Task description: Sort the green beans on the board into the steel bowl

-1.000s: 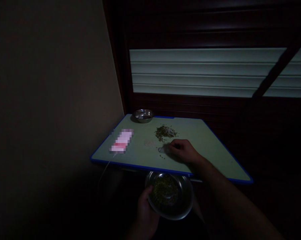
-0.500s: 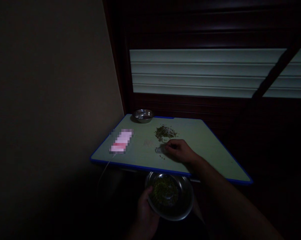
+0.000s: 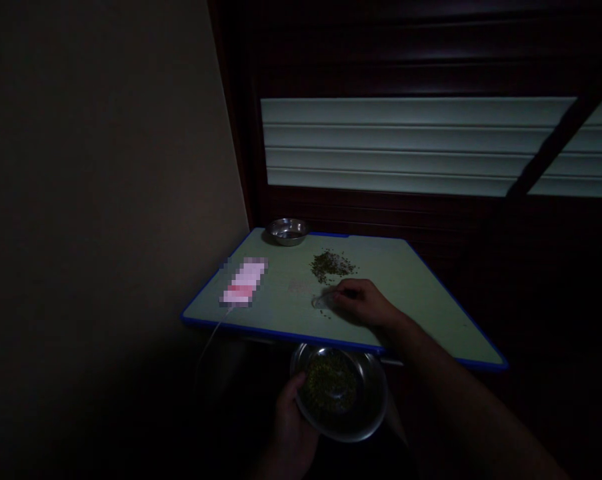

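My left hand grips the left rim of a shiny metal bowl, thumb over the edge. This bowl is below the table's front edge and holds many small greenish grains. Over the table, my right hand is closed on a small clear spoon-like piece, its rounded end low at the tabletop; its exact kind is hard to make out in the dim light. Several loose grains lie just in front of that end. Beyond the hand is a spread pile of small dark grains.
The pale green table has a blue edge. A second metal bowl stands at its back left corner. A blurred-out pink phone-like object lies on the left, with a white cable hanging down. A wall rises at the left.
Almost nothing differs. The clear piece in my right hand looks slightly shifted at the tabletop; the left hand and the bowl have stayed in place.
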Demonstrator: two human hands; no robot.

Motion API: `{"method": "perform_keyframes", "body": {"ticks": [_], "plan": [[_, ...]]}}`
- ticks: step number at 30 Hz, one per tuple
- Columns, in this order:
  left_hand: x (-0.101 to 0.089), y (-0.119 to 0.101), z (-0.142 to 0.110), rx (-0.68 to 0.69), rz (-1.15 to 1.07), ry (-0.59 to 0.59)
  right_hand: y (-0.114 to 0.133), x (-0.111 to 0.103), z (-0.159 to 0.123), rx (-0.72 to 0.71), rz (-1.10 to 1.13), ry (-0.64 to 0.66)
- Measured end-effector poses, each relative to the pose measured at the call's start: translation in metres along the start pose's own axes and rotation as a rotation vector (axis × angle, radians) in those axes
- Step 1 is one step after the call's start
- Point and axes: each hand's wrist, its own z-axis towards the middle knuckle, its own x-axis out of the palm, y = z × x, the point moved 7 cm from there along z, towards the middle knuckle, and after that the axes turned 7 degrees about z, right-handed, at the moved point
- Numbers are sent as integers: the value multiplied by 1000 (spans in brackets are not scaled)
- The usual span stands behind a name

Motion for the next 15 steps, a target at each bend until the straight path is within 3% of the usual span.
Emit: {"method": "perform_keyframes", "body": {"ticks": [15], "plan": [[1,0,0,-2,10,25,-9,-14,0,3,-134,-112]]}}
